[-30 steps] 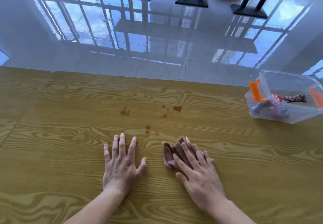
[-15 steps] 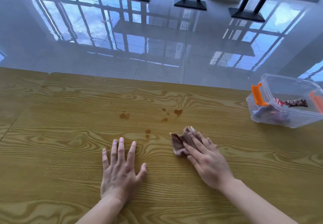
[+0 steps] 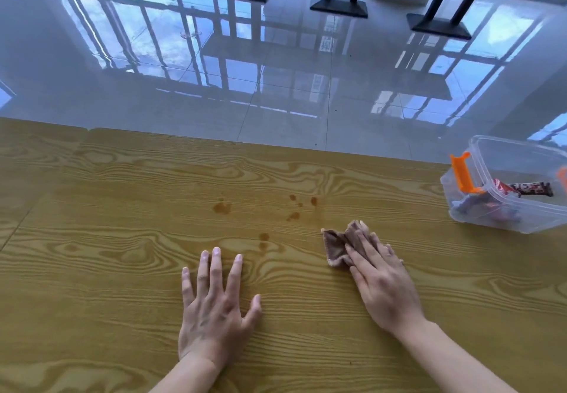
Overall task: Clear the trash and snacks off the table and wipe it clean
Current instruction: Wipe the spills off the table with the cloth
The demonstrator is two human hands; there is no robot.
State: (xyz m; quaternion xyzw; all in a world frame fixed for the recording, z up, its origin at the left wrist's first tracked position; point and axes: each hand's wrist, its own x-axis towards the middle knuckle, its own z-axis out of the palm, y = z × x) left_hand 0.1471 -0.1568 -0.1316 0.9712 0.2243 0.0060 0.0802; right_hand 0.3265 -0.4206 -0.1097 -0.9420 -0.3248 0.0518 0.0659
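A brown cloth (image 3: pixel 336 245) lies crumpled on the wooden table (image 3: pixel 107 239), and my right hand (image 3: pixel 380 282) presses flat on it with fingers stretched over its near right part. Several brown stains (image 3: pixel 293 215) mark the wood just left of and beyond the cloth, one larger spot (image 3: pixel 221 207) further left and a small one (image 3: pixel 264 236) closer to me. My left hand (image 3: pixel 214 303) rests flat on the table, fingers spread, holding nothing. A clear plastic box (image 3: pixel 506 221) with orange clips (image 3: pixel 461 174) holds snack wrappers (image 3: pixel 530 189) at the right edge.
The table's far edge (image 3: pixel 276 144) runs across the middle of the view, with glossy tiled floor (image 3: pixel 276 85) beyond. Black table bases (image 3: pixel 339 9) stand on that floor. A seam (image 3: pixel 18 227) splits the tabletop at the left.
My right hand has pushed the cloth forward and to the right across the table, up toward the stains. My left hand has stayed flat in place.
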